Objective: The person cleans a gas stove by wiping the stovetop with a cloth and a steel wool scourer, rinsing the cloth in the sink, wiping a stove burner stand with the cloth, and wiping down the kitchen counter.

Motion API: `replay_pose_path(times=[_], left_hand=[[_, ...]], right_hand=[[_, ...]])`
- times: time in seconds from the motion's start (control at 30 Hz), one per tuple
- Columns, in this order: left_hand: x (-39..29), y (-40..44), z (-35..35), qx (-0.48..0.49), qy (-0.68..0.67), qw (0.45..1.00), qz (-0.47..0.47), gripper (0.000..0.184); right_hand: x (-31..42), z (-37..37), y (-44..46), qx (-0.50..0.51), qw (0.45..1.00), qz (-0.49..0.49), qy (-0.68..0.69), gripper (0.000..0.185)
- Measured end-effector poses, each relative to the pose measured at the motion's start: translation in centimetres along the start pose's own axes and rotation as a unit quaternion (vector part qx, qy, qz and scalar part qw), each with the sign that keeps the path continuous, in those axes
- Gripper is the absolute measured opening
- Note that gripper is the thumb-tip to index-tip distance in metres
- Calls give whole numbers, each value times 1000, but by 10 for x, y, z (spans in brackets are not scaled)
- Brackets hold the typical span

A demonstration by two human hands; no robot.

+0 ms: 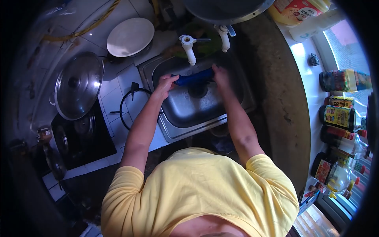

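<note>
A dark blue cloth (195,77) is stretched between my two hands above the metal sink (189,112). My left hand (166,83) grips its left end, thumb and fingers closed round it. At the other end, my right hand (220,75) is closed on the cloth, slightly blurred. Just over the cloth's middle is the spout of a white tap (190,51); a second white tap (224,39) stands to its right. The dark drain (197,91) shows below the cloth.
Left of the sink are a pot with a glass lid (79,87), a black cooktop (85,136), a white plate (130,37) and a black ring stand (132,91). Bottles and jars (337,117) line the windowsill at right. A large pan (227,10) is behind the taps.
</note>
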State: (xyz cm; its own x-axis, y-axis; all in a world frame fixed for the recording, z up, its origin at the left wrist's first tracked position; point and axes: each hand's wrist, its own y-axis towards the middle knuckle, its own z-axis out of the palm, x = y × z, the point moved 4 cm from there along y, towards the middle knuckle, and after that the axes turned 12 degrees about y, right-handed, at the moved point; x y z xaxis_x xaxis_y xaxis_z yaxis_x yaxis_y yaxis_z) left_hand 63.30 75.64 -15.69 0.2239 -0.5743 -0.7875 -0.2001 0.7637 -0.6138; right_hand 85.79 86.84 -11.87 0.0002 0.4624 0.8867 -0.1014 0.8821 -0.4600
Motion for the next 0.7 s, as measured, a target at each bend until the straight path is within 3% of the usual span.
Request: replay_pose_path(times=[0.07,0.13,0.17,0.2,0.27,0.3,0.4,0.47,0.5,0.53,0.6,0.63,0.67,0.7], left_hand=[[-29,-22,4,-55,-8,998,22,36],[-46,-33,2,-135,-139,979,55,23],[-49,-33,-1,-106,-133,983,65,15],[-52,-33,0,-105,-132,984,64,15],[-60,-32,5,-51,-84,990,99,14],[-64,-27,0,-38,-27,994,96,15],[-72,-24,-4,-48,26,992,111,16],[-66,-24,-3,-50,34,994,90,20],[-65,-23,-2,-53,41,995,75,25],[-69,-26,1,-58,49,995,62,31],[-46,-34,26,-37,-118,991,-55,74],[-16,-20,38,-27,-201,967,-153,64],[3,-12,48,142,-251,935,-205,73],[20,4,50,146,-308,926,-165,64]], right_hand=[[26,3,-3,3,999,-49,-21,34],[45,7,1,76,972,-20,-223,40],[57,7,1,65,935,-101,-333,44],[58,6,3,64,936,-100,-333,44],[68,4,1,75,950,-237,-190,51],[65,2,0,75,950,-234,-191,51],[64,7,-12,221,889,-320,-240,49],[51,7,-3,293,815,-122,-484,38],[44,3,9,251,860,-113,-430,38],[35,7,10,252,860,-112,-430,38],[20,33,6,250,950,-65,-177,29],[18,52,-12,269,958,-49,-84,24],[15,70,-39,287,957,-34,11,20],[-7,85,-51,324,945,5,39,15]])
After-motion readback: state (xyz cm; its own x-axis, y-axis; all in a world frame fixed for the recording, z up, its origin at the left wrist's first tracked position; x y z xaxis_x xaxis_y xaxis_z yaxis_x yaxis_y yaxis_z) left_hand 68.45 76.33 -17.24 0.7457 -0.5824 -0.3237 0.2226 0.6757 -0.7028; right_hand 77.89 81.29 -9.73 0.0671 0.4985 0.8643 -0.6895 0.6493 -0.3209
